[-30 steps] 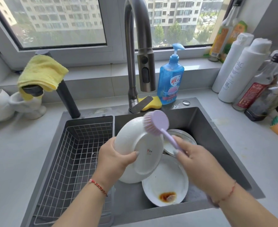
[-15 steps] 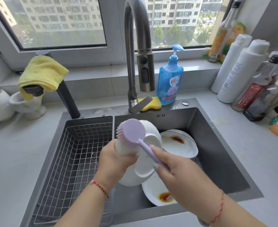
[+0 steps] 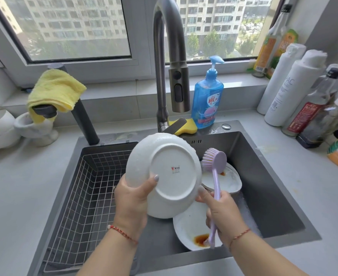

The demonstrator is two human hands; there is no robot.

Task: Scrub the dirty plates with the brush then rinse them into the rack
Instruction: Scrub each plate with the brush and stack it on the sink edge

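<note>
My left hand (image 3: 133, 198) grips a white plate (image 3: 164, 174) by its lower left rim, tilted up over the sink with its underside facing me. My right hand (image 3: 221, 212) grips the handle of a lilac dish brush (image 3: 215, 162), whose bristled head stands just right of the plate's rim, and a right finger touches the plate's edge. Two dirty white plates lie in the sink basin: one (image 3: 192, 230) near the front with a brown sauce stain, another (image 3: 224, 180) behind the brush. The wire rack (image 3: 88, 188) fills the left half of the sink.
A tall tap (image 3: 168, 62) arches over the basin, with a blue soap bottle (image 3: 207, 100) and a yellow sponge (image 3: 186, 127) behind it. A yellow cloth (image 3: 54, 90) hangs at left. Bottles (image 3: 295, 90) crowd the right counter.
The brush has come off the plate and moved to its right side. My left hand has turned the plate so its full underside faces me, and raised it.
</note>
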